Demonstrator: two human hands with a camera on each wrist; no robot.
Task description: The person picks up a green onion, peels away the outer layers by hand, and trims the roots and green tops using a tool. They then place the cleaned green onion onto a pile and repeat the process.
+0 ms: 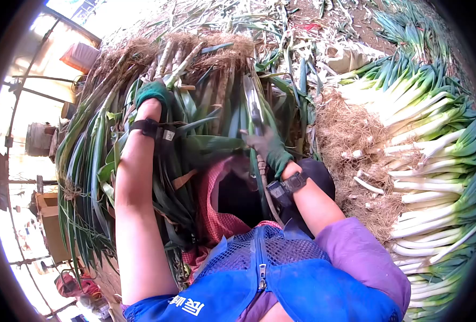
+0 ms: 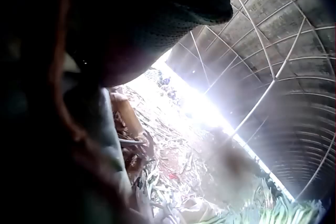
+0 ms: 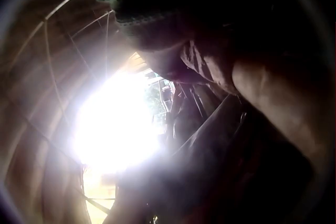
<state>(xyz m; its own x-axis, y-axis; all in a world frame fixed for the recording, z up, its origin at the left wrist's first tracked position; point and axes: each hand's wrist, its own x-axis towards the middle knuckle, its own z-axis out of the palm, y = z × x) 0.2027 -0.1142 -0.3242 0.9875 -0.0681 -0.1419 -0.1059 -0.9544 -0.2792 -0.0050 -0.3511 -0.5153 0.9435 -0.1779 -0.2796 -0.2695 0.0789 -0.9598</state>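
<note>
In the head view, my left hand (image 1: 153,94), in a dark green glove, reaches into a thick heap of untrimmed long green onions (image 1: 96,134). Its fingers are hidden, and I cannot tell whether they grip a stalk. Pale stalks (image 1: 181,67) with roots lie just beyond it. My right hand (image 1: 271,149), also gloved and slightly blurred, grips an air gun (image 1: 255,112) with a long metal nozzle pointing away from me. A hose (image 1: 265,185) runs from it back toward my lap. Both wrist views are dark; the left glove (image 2: 173,27) and right glove (image 3: 142,19) show only partly.
To the right lies a long row of cleaned green onions (image 1: 426,182), white stems toward me and brown roots (image 1: 350,123) nearest. Peeled leaves and scraps (image 1: 222,19) cover the ground ahead. A red checked cloth (image 1: 214,198) drapes over my lap. A cardboard box (image 1: 49,220) stands at left.
</note>
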